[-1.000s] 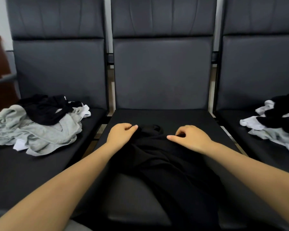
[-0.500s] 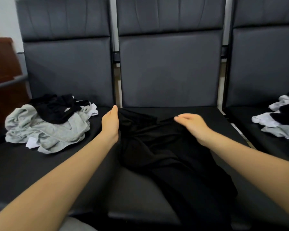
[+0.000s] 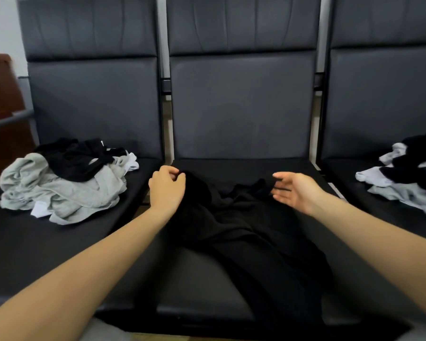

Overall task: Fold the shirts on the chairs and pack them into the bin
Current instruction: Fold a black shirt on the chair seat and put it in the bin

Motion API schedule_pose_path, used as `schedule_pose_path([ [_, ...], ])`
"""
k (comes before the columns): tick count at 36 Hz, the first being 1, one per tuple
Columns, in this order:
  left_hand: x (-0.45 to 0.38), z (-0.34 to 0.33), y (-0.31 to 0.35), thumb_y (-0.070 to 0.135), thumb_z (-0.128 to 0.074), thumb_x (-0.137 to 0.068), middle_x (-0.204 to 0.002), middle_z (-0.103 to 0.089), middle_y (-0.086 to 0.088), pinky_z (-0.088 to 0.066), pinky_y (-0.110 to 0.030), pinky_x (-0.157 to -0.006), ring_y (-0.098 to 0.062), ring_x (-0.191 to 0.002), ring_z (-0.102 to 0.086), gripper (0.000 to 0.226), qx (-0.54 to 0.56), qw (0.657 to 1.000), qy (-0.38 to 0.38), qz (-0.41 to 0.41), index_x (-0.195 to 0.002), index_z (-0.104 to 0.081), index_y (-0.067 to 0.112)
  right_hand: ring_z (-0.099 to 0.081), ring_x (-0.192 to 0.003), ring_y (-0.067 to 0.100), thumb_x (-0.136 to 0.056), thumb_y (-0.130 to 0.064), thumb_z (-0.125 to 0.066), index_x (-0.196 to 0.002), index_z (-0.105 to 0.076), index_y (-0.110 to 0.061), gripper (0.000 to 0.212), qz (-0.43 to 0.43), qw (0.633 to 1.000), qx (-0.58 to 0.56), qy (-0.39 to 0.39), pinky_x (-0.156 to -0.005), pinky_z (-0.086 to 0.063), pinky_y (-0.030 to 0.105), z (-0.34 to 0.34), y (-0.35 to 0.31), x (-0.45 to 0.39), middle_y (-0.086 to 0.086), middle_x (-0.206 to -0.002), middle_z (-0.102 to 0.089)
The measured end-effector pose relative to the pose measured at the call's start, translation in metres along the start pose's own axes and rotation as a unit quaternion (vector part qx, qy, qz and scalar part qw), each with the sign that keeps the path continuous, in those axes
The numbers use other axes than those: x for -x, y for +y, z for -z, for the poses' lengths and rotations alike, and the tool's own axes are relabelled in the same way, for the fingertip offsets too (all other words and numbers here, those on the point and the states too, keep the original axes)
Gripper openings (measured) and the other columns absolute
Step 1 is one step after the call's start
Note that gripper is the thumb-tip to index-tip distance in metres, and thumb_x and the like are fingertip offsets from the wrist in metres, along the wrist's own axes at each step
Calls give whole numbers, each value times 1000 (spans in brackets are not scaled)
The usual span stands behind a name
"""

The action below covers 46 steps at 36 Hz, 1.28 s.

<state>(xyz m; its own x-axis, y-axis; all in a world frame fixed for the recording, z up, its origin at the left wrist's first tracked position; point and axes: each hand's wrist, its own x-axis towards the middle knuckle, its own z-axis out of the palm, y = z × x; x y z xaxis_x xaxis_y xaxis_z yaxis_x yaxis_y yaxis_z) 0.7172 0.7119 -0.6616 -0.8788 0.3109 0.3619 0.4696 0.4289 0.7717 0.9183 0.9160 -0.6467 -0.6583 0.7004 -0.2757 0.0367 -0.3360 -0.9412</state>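
A black shirt (image 3: 246, 232) lies crumpled along the seat of the middle chair (image 3: 241, 168), trailing toward its front edge. My left hand (image 3: 166, 187) pinches the shirt's far left corner, fingers curled over the cloth. My right hand (image 3: 295, 190) is at the shirt's far right corner, palm turned inward, fingers nearly straight, fingertips touching the fabric. A heap of grey, black and white shirts (image 3: 64, 180) sits on the left chair. Another heap of black, white and grey shirts (image 3: 408, 173) lies on the right chair. No bin is in view.
Three dark padded chairs stand side by side with tall backrests (image 3: 241, 99). A brown wooden piece of furniture (image 3: 0, 107) stands at the far left behind a grey rail. Narrow gaps separate the seats.
Both hands have moved apart, drawing the shirt's top edge wider across the seat. My right hand has turned its palm inward and its fingers have straightened.
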Motion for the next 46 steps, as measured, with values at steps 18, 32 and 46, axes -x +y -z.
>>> schedule_pose_path([
  [18,19,-33,24,41,-63,-89,-51,-37,4,-32,-31,-60,-14,-54,-41,50,-73,979,-180,-69,-56,-34,17,-55,-71,15,-90,-21,-66,-79,-63,-14,13,90,956,276,39,-60,-42,26,-33,16,-21,-4,-79,-58],
  [32,-17,11,37,25,-47,-101,-91,-62,-6,-50,-30,-75,-20,-83,-59,25,324,924,-88,184,-83,-59,11,-59,-49,15,-96,-17,-37,-93,-49,-13,13,55,991,-92,-78,-49,-39,24,8,-35,6,7,-74,-72],
  [46,-3,23,40,-2,-43,-93,-83,-68,0,-51,-24,-67,-12,-78,-63,24,482,813,-247,213,-97,-60,16,-63,-98,22,-86,-6,-66,-88,-67,-11,5,84,992,44,-82,-86,-51,30,13,-21,-3,6,-93,-68],
])
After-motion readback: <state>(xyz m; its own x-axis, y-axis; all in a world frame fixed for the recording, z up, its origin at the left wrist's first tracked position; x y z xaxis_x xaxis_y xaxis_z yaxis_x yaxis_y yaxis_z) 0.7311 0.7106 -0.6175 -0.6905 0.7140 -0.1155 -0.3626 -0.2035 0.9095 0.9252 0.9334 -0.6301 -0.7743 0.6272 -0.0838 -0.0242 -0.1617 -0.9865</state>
